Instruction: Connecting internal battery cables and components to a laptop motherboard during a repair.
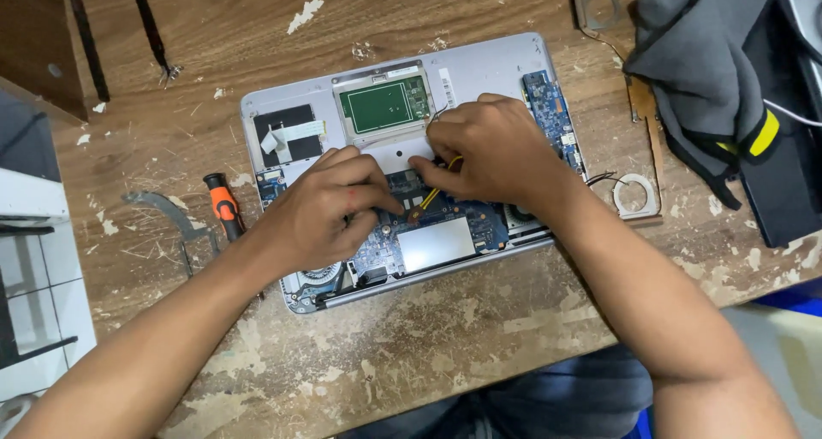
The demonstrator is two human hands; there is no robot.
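Both hands work over an opened laptop (479, 66) that lies bottom-up on a worn wooden table (411, 353). Its long axis runs left to right across the view, tilted a little so the right end sits farther from the person; the hinge edge faces the person, and the green trackpad board (383, 107) lies toward the far edge.

On the blue circuit board (479, 220), the left hand (321, 212) rests with its fingers curled down and the fingertips pressing near the middle; whether it pinches anything cannot be told. Just beside it, almost touching, the right hand (488, 152) is bent at the knuckles and pinches a thin yellow tool (435, 191) between thumb and fingers. This tool slants from the hand down and to the left, its tip on the board beside the left fingertips.

A silver plate (437, 244) sits on the board just under the hands, and a round fan (318, 278) shows at the near left corner. An orange-handled screwdriver (224, 206) lies on the table left of the laptop, pointing away from the person. A grey cloth (702, 62) with a yellow tab is heaped at the far right, well apart from the hands.
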